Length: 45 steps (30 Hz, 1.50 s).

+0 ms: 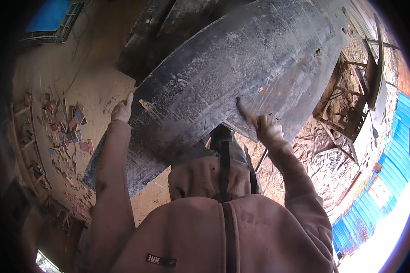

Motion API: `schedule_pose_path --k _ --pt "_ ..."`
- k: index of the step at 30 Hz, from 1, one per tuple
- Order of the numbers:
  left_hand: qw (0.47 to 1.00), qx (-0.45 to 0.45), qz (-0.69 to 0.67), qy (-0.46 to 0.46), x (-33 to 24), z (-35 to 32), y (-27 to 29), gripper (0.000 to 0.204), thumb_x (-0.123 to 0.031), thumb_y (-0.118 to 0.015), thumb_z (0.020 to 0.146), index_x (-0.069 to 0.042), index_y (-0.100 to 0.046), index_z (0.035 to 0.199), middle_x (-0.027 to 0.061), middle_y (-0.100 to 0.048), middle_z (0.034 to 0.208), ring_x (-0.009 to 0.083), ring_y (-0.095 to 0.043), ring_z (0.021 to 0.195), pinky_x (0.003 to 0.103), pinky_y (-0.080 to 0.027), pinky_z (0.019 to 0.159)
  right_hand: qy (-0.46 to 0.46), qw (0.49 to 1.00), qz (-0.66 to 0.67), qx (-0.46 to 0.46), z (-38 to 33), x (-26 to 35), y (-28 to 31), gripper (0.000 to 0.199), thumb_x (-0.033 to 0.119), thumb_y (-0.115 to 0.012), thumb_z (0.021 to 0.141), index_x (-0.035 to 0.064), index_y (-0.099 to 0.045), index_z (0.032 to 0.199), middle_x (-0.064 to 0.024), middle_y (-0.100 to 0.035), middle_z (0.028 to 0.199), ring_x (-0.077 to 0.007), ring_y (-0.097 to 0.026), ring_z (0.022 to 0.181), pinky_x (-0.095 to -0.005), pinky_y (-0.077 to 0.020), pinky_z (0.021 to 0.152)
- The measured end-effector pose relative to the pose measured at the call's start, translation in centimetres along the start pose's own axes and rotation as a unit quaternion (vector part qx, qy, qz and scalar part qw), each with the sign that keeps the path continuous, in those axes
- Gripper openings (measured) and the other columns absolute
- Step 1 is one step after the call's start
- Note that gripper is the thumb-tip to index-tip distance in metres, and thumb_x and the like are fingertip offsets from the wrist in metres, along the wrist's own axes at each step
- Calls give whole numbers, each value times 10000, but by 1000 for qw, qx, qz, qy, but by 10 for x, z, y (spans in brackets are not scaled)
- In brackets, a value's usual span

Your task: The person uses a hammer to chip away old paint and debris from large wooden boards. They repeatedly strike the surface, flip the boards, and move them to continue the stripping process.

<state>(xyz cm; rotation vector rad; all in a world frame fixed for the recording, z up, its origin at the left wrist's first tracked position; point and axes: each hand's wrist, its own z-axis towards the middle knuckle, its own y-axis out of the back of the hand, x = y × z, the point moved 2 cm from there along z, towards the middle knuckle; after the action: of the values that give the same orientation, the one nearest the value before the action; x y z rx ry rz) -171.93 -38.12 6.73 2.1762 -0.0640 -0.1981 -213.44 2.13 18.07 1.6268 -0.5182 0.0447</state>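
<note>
Head view. A large dark board [223, 77], flat, dusty and scuffed with pale scratches, is held up in front of the person and fills the upper middle of the picture, running from lower left to upper right. Its straight edges appear curved by the lens.

Left hand [122, 109]: gloved, set at the board's left edge about halfway along. The fingers [129, 99] point upward and lie against the edge; the hand grips the board there.

Right hand [264, 127]: gloved, placed on the board's lower right area. One of its fingers [242, 107] stretches out flat on the surface while the others curl at the lower edge; the hand holds the board.

Both forearms, in dusty pinkish sleeves [111, 182], rise from the lower edge of the picture to the board.

Behind the board, more dark panels [155, 27] stand stacked at upper centre. Below, the floor [91, 86] is sandy and strewn with sawdust. Small red and blue scraps [75, 123] lie scattered on it at left. A metal frame [364, 91] stands at right, near a blue corrugated wall [387, 173].
</note>
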Motion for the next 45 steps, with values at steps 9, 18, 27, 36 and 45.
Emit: schedule_pose_path --k 9,18,27,36,45 --pt "999 33 17 15 -9 3 9 977 -829 -174 940 -76 -664 1323 240 -601 1385 418 -526 1334 474 -388 1134 -128 987 92 -41 -7 -18 -52 226 308 -645 965 153 -608 1125 -209 -694 809 -455 -679 726 -555 -512 563" --pt "997 66 -10 25 -10 7 6 1014 -848 -196 924 -53 -611 1396 252 -583 1413 440 -497 1359 492 -381 1135 -300 934 187 -50 -19 -9 -77 284 359 -635 982 124 -628 1141 -282 -691 870 -501 -666 844 -565 -528 656" --pt "993 -4 54 -109 7 1 -14 753 -681 -238 1016 -120 -614 1349 214 -654 1306 404 -614 1212 477 -449 1076 -471 629 602 -139 1 0 -120 373 152 -782 910 25 -676 1245 -39 -714 916 -127 -654 770 -304 -545 720" --pt "999 23 39 29 -18 -9 3 830 -739 -251 996 -63 -672 1231 250 -667 1256 437 -622 1181 526 -484 1016 -459 418 769 -154 21 7 -141 394 141 -824 865 44 -644 1202 -58 -699 1097 -217 -693 927 -406 -605 809" --pt "996 -9 70 -51 -5 -6 -11 981 -851 -383 888 -12 -510 1381 273 -596 1333 460 -572 1230 534 -454 1036 -408 312 846 -143 23 30 -149 286 122 -747 927 70 -629 1182 -61 -665 1022 -282 -693 940 -448 -588 846"
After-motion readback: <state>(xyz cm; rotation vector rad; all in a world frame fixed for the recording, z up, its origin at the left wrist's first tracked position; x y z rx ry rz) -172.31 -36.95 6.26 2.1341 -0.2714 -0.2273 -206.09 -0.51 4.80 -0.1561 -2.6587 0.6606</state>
